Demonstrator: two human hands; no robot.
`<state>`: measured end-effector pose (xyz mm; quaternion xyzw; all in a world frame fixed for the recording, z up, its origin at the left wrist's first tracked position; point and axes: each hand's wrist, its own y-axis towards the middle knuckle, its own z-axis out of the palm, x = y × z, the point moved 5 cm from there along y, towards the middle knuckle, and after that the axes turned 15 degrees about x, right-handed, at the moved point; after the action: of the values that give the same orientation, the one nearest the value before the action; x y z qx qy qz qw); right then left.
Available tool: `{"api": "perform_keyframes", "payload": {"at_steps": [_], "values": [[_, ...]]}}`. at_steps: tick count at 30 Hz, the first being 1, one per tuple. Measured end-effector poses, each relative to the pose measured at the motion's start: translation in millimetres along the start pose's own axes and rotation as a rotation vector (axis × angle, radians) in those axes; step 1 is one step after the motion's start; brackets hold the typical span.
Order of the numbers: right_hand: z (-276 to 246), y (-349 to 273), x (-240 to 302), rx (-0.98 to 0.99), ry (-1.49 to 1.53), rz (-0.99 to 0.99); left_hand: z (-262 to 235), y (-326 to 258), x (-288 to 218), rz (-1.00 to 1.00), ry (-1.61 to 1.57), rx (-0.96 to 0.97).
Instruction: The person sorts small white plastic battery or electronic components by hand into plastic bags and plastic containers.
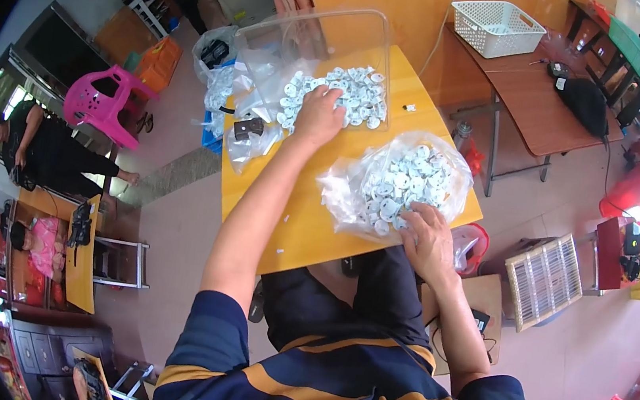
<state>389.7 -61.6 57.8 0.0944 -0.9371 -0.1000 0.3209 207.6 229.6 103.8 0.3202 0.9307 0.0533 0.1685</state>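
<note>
The left hand (319, 120) is held, with its fingers bent downward, over a heap of small pale-blue, rounded, flat pieces (363, 97), and the near edge of the heap is touched by the fingertips. Whether a piece is gripped there cannot be told. The right hand (430, 249) is placed at the near right side of a second mass of similar pale-blue pieces (410, 183), its fingers partly curled and laid against them; whether any is pinched cannot be told either.

The first heap is contained in a clear, rectangular plastic bin (310, 17), set toward the far side of a yellow wooden worktop (300, 233). The second mass is held in an open, crumpled, clear plastic bag (340, 198), nearer to the body and to the right of the bin. A small black object (409, 108) is seen to the right of the bin, and a dark brown object (247, 129) is seen among clear plastic at the worktop's left edge.

Farther right, a white perforated plastic basket (499, 42) and a black fabric bag (583, 104) are supported by a reddish-brown worktop (538, 119). Below it, a slatted, pale rectangular rack (542, 281) is seen. On the left, a bright pink plastic chair (101, 97) is placed near an orange crate (161, 63), and a person in dark clothing (63, 148) is seen beyond.
</note>
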Motion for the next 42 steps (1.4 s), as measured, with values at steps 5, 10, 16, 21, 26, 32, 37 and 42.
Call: {"api": "perform_keyframes", "payload": {"at_steps": [5,10,16,21,26,32,37,42], "values": [[-1.2,4.4,-4.2,0.049,0.027,0.043,41.9,14.7,41.6,-0.222,0.164,0.31],[-7.5,7.8,8.7,-0.03,0.002,0.021,58.5,-16.2,44.1,-0.086,0.231,0.19],[-6.5,11.6,56.1,-0.176,0.094,-0.102,64.4,-87.5,37.0,-0.043,0.167,0.137],[33.6,10.9,105.7,-0.061,0.285,-0.302,43.4,-150.4,31.7,-0.131,0.092,0.121],[94.4,20.8,132.0,0.077,0.353,-0.375,19.3,-193.8,30.2,0.081,-0.061,0.04],[131.1,55.0,130.8,0.029,0.25,-0.332,-20.8,-250.8,87.0,-0.151,-0.237,-0.322],[156.9,73.1,129.3,-0.046,0.173,-0.279,-1.1,-288.5,106.8,-0.286,-0.26,-0.184],[170.5,75.4,113.7,0.007,0.197,-0.233,6.8,-292.0,84.7,-0.15,-0.277,-0.133]]}}
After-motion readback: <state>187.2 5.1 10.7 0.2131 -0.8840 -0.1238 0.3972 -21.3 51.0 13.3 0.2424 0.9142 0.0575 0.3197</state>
